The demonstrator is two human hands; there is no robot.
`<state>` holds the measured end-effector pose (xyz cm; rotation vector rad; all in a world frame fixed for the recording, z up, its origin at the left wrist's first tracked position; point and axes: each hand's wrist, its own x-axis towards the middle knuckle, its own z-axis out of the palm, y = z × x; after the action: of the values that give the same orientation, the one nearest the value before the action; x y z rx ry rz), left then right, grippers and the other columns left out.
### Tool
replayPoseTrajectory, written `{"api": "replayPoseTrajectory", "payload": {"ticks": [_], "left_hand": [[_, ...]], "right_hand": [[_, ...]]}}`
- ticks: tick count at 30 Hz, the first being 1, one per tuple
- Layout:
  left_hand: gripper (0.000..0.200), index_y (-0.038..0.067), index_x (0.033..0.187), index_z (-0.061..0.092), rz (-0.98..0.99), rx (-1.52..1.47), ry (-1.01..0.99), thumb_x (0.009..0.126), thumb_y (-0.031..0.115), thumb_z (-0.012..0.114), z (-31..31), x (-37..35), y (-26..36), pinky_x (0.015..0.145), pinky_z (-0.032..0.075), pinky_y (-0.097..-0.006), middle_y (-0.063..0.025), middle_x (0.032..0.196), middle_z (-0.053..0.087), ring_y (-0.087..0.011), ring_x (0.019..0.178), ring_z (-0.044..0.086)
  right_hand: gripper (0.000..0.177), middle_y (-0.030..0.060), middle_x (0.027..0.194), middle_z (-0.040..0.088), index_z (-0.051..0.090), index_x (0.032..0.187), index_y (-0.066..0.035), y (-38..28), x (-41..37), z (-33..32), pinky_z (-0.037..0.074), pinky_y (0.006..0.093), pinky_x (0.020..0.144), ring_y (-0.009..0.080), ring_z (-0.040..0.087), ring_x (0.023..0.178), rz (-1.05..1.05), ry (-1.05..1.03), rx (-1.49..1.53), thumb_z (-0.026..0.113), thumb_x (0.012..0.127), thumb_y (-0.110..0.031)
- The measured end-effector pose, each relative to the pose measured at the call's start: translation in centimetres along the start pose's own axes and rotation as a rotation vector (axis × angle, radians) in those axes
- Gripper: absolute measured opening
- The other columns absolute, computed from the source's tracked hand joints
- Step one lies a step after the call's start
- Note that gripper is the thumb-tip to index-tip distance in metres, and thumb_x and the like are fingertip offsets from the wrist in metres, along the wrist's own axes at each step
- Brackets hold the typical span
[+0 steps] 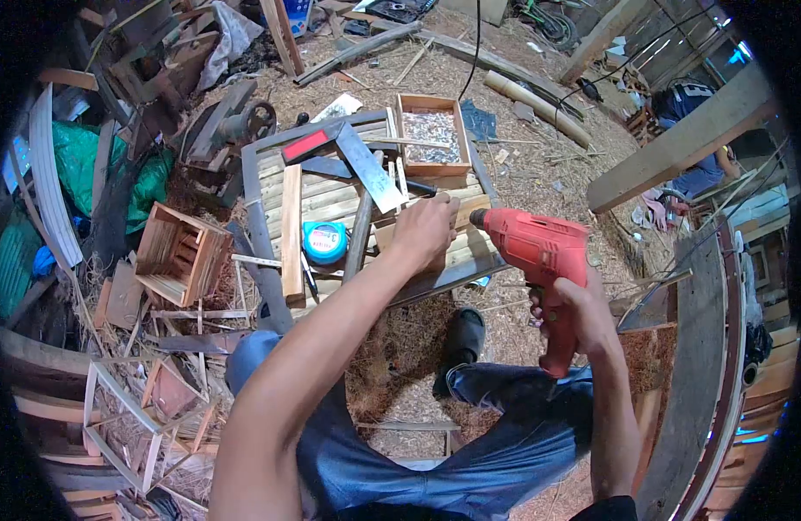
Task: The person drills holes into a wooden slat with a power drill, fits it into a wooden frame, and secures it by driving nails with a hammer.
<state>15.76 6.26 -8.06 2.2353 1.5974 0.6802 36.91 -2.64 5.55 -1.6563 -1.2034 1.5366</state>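
So the red drill (539,239) is up in the air at 3 o'clock, just off the edge of the surface (263,230), nose (479,218) aimed roughly at 9. The right grip (583,308) is wrapped around its handle, which is where I'd hold it: looks like hard plastic, probably fairly heavy toward the motor end, rigid and not very fragile, though a dusty or sweaty palm could slip. The left grip (425,230) has its fingers curled near the nose; can't tell if they're pinching anything. The surface is slatted wood, sitting around 11 o'clock, with a blue tape measure (324,242), a metal square (370,169) and, up at 12, a wooden box (435,170) of small bits. Shavings cover the floor (409,395), a wooden crate (161,291) lies at 9, green sheeting (79,161) is at 10, and another person (700,178) is over at 2.
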Motion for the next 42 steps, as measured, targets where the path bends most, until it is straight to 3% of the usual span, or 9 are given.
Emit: {"api": "replayPoseTrajectory", "payload": {"ticks": [5,7,12,14,15,22,24,36,42], "left_hand": [[0.041,0.008,0.111,0.056,-0.05,-0.01,-0.142,0.076,0.022,0.071,0.1,0.8,-0.4,0.08,0.05,-0.049,-0.0145,0.104,0.057,-0.0382,0.096,0.06],[0.036,0.006,0.106,0.057,-0.051,-0.018,-0.126,0.076,0.021,0.07,-0.3,0.4,-0.1,0.077,0.051,-0.0475,-0.0141,0.102,0.058,-0.0365,0.093,0.061],[0.03,0.005,0.1,0.058,-0.059,0.0,-0.143,0.077,0.021,0.069,-0.4,0.7,0.0,0.078,0.052,-0.0464,-0.0143,0.101,0.06,-0.035,0.095,0.061],[0.049,0.012,0.12,0.056,-0.073,-0.009,-0.191,0.077,0.028,0.07,-0.2,1.1,-0.6,0.082,0.051,-0.0471,-0.0157,0.109,0.059,-0.0373,0.099,0.06],[0.034,0.009,0.108,0.06,-0.054,-0.035,-0.112,0.079,0.023,0.068,-0.3,0.6,-0.3,0.085,0.05,-0.0463,-0.0145,0.107,0.06,-0.0357,0.101,0.059],[0.041,0.012,0.116,0.058,-0.081,-0.013,-0.181,0.078,0.025,0.069,-0.2,1.1,-0.1,0.085,0.05,-0.0466,-0.0142,0.107,0.06,-0.0362,0.1,0.06],[0.041,0.012,0.115,0.058,-0.06,-0.012,-0.159,0.078,0.026,0.07,-0.2,1.1,-0.3,0.084,0.05,-0.0466,-0.0139,0.106,0.06,-0.0361,0.099,0.06],[0.037,0.009,0.11,0.059,-0.066,-0.016,-0.155,0.078,0.025,0.069,-0.5,1.0,0.0,0.082,0.051,-0.0464,-0.0144,0.104,0.06,-0.0355,0.098,0.061],[0.036,0.009,0.108,0.059,-0.083,-0.028,-0.168,0.078,0.026,0.069,-0.6,1.0,0.0,0.081,0.051,-0.0467,-0.0142,0.102,0.06,-0.0354,0.096,0.061]], "right_hand": [[0.03,0.0057,0.073,0.056,0.052,0.103,-0.003,0.3,0.1,0.3,0.047,0.029,0.046,0.0145,0.056,0.059,-0.009,0.007,0.059,0.051,0.074,-0.012],[0.045,0.0075,0.078,0.057,0.05,0.111,-0.002,0.9,0.4,-0.4,0.046,0.0274,0.044,0.0147,0.057,0.061,0.001,-0.047,0.068,0.057,0.072,-0.024],[0.051,0.0081,0.078,0.056,0.049,0.116,-0.002,-0.7,-1.4,-1.7,0.044,0.0266,0.041,0.0161,0.056,0.062,0.013,0.015,0.109,0.05,0.067,-0.016],[0.056,0.0089,0.078,0.056,0.047,0.119,-0.001,-0.5,-1.4,-2.7,0.044,0.0259,0.04,0.0166,0.056,0.061,-0.001,0.003,0.17,0.047,0.064,-0.013],[0.056,0.0097,0.078,0.056,0.046,0.121,-0.001,-0.2,-1.3,-3.1,0.044,0.0254,0.04,0.0165,0.056,0.061,-0.001,-0.018,0.203,0.047,0.066,-0.013],[0.057,0.0097,0.077,0.057,0.046,0.122,-0.001,0.1,-0.3,-3.6,0.046,0.0255,0.041,0.016,0.056,0.059,0.026,-0.027,0.196,0.047,0.066,-0.013],[0.047,0.0073,0.076,0.056,0.05,0.111,-0.001,-0.2,-0.3,-3.4,0.046,0.026,0.043,0.0137,0.056,0.061,0.021,-0.012,0.194,0.048,0.065,-0.013],[0.045,0.0074,0.076,0.057,0.051,0.109,-0.001,-0.1,0.1,-3.4,0.046,0.0264,0.043,0.0141,0.057,0.06,0.042,-0.031,0.178,0.049,0.065,-0.012],[0.055,0.0101,0.076,0.057,0.047,0.119,-0.001,-0.6,0.1,-2.7,0.045,0.0268,0.041,0.0165,0.056,0.059,0.061,-0.01,0.101,0.047,0.065,-0.012]]}}
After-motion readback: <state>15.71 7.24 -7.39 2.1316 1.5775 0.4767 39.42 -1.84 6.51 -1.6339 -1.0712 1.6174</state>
